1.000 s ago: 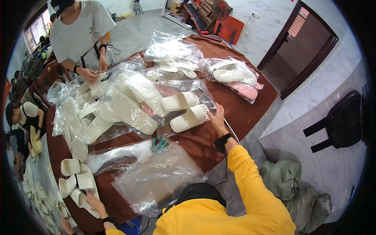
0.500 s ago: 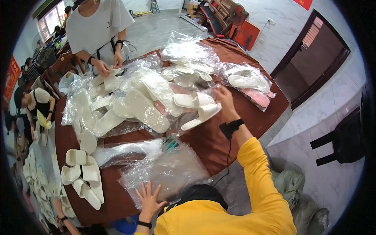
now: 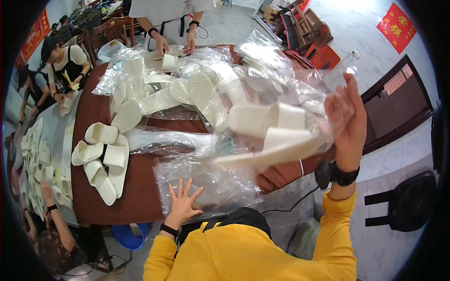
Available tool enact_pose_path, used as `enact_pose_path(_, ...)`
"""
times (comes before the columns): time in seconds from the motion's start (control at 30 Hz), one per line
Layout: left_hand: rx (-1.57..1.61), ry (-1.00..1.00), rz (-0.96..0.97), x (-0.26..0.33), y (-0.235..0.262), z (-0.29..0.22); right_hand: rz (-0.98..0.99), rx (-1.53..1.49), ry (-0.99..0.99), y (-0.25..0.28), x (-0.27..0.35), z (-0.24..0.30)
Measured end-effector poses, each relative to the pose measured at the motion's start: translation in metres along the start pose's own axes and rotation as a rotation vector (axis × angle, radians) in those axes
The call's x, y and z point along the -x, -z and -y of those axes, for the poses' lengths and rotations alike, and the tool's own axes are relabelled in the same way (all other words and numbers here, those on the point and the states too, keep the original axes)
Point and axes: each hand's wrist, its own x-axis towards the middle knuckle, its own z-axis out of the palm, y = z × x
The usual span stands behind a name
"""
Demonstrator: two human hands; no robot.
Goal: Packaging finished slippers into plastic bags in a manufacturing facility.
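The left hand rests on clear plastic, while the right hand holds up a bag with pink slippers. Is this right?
Not quite: the head view shows the slippers are off-white, not pink. The left hand rests on clear plastic and the right hand holds up the bag.

Glossy, crinkled clear plastic bags (image 3: 229, 185), matt cream slippers (image 3: 116, 159), dull brown cloth (image 3: 136, 199).
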Motion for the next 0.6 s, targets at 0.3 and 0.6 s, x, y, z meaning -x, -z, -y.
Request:
enact_pose_path(0.3,0.708,0.136,-0.185,0.003,-0.017,0.033,0.131,0.561,-0.501,0.065,0.145,-0.174)
enact_pose_path(0.6,0.357,0.2,-0.496,0.013,-0.032,0.077,0.224,0.298,-1.082,0.12,0.187,-0.258)
